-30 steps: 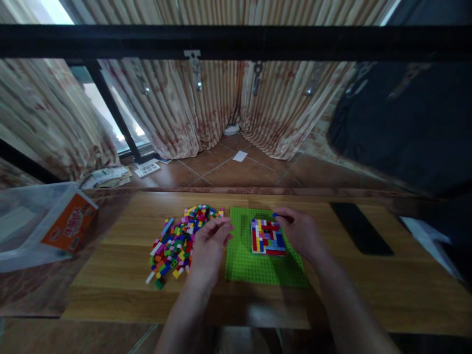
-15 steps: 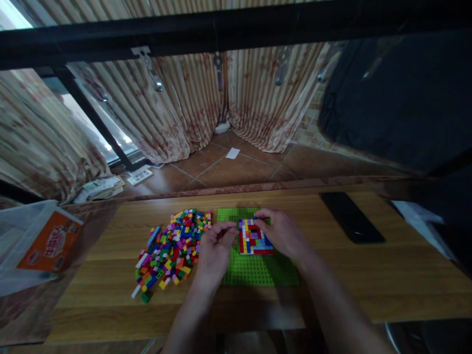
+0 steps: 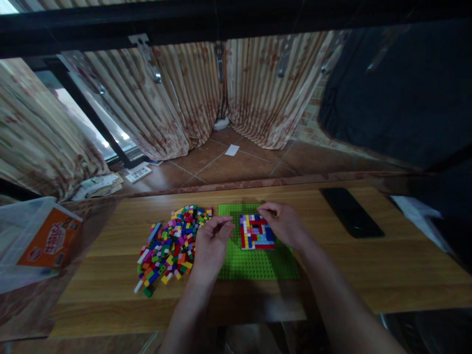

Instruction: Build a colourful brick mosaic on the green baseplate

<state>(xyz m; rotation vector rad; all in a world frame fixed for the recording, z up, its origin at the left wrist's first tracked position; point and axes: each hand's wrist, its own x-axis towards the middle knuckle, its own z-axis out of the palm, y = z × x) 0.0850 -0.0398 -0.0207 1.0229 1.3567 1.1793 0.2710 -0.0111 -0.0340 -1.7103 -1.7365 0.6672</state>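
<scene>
A square patch of multicoloured toy bricks (image 3: 257, 240) is built on the green baseplate (image 3: 254, 268), with red, yellow, white and blue pieces showing. Over the plate's left side hangs my left hand (image 3: 213, 244), its thumb and fingers pinched together, apart from the patch. Whatever is in that pinch is too small to make out. My right hand (image 3: 285, 226) is at the patch's upper right corner, fingertips also pinched; what they hold, if anything, is hidden. Left of the plate lies a heap of loose toy bricks (image 3: 173, 246), partly behind my left hand.
A black phone (image 3: 351, 212) lies on the wooden table (image 3: 110, 305) at the right. Beyond the table's left end stands a clear plastic bin (image 3: 22, 246) with an orange label. Curtains (image 3: 184, 98) and a tiled floor with papers are behind the far edge.
My right hand has drawn back slightly up and right, uncovering more of the brick patch. My left hand has shifted a little left, away from the patch. The view has tilted slightly.
</scene>
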